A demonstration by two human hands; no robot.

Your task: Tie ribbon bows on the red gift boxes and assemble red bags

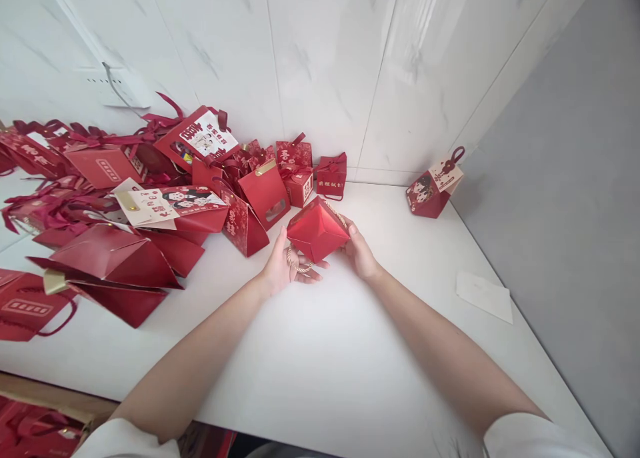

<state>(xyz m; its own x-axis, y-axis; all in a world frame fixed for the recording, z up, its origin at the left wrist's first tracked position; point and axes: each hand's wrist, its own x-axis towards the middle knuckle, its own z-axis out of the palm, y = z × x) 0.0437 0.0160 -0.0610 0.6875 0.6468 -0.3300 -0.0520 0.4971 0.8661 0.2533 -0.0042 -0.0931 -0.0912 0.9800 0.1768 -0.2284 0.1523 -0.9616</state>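
Between my hands is a small red gift box (pixel 319 231), its folded panels facing me and a twisted gold cord handle (pixel 299 263) hanging at its lower left. My left hand (pixel 285 266) grips the box's left side with the thumb up along the edge and the other fingers beneath. On the opposite side, my right hand (pixel 361 250) holds the right edge, its fingers partly hidden behind the box. The box is above the white table (pixel 320 351). Whether it touches the surface I cannot tell.
A heap of red gift boxes (pixel 115 255) with ribbons covers the table's left side. Smaller red boxes (pixel 299 185) stand near the tiled wall. One red and cream box (pixel 434 185) is at the back right, and a white paper (pixel 484 297) lies by the grey partition (pixel 565 178).
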